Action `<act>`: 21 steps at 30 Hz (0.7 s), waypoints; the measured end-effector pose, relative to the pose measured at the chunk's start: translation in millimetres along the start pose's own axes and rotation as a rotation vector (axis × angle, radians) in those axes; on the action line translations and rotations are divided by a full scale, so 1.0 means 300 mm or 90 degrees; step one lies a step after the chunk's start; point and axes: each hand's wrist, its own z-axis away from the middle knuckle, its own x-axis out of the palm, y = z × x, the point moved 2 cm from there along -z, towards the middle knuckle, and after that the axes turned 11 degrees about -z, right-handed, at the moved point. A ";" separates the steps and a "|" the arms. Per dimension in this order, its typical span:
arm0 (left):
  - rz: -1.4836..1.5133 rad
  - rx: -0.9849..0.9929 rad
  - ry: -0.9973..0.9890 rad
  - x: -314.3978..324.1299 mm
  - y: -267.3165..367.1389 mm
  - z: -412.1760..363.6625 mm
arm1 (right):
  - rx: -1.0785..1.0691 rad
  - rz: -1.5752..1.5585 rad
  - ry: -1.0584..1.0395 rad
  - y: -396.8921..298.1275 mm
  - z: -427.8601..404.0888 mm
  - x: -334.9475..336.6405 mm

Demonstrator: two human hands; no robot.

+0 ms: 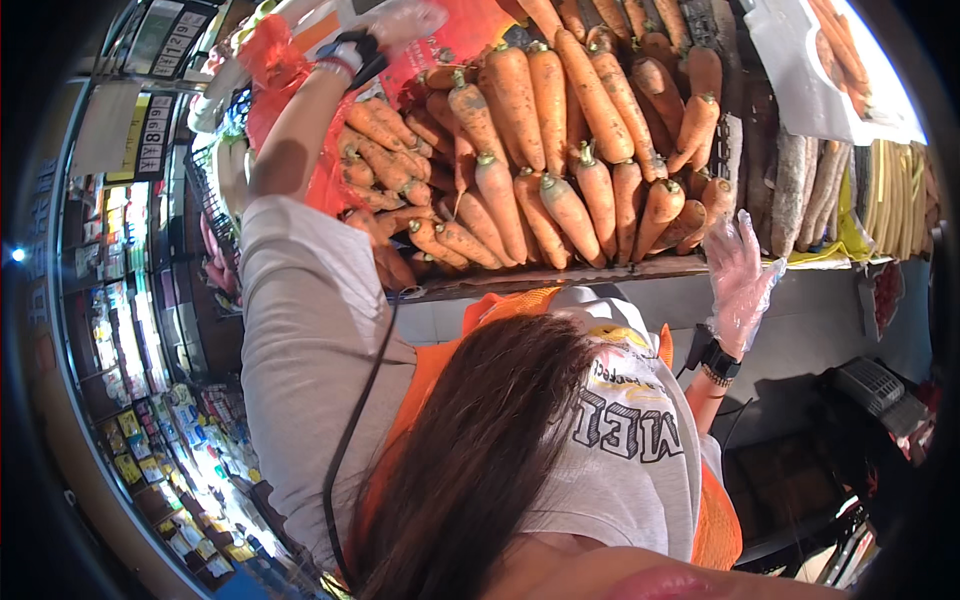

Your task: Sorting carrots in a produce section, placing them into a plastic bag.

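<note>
Carrots (pixel 517 105) lie heaped with soil on them, several standing in rows along the front of the display. My left hand (pixel 409 22), in a clear plastic glove, reaches over red plastic (pixel 457 37) at the heap's far left; it is blurred, and whether it grips anything is unclear. Below it, a crumpled red bag (pixel 277 60) hangs beside my forearm. My right hand (pixel 739 281), also gloved, is held up at the display's front edge, right of the carrots, with fingers apart and nothing in it.
Long roots (pixel 799 195) and bundled pale brown stalks (pixel 896 195) fill the right side, below a white sheet (pixel 799 67). A dark basket (pixel 206 184) with vegetables stands left of the carrots. Shelves of packets (pixel 127 442) line the far left. A scale-like device (pixel 870 386) stands at lower right.
</note>
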 end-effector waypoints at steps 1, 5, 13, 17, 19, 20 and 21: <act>-0.074 0.004 -0.024 -0.010 0.034 0.098 | 0.013 -0.023 -0.001 0.003 -0.004 -0.014; 0.078 -0.404 -0.522 -0.055 0.153 0.324 | 0.034 -0.021 0.035 0.023 -0.025 0.039; -0.029 -0.444 -0.586 -0.026 0.186 0.282 | 0.019 0.039 -0.012 0.012 -0.037 0.062; -0.025 -0.366 -0.529 -0.048 0.179 0.269 | 0.012 -0.003 0.013 0.006 -0.014 0.053; -0.049 -0.329 -0.484 -0.068 0.172 0.256 | 0.005 0.022 0.065 0.011 -0.007 0.044; -0.040 -0.353 -0.456 -0.088 0.179 0.264 | 0.011 0.023 0.081 0.007 -0.001 0.045; -0.031 -0.376 -0.432 -0.137 0.184 0.255 | 0.007 0.024 0.078 0.005 0.000 0.040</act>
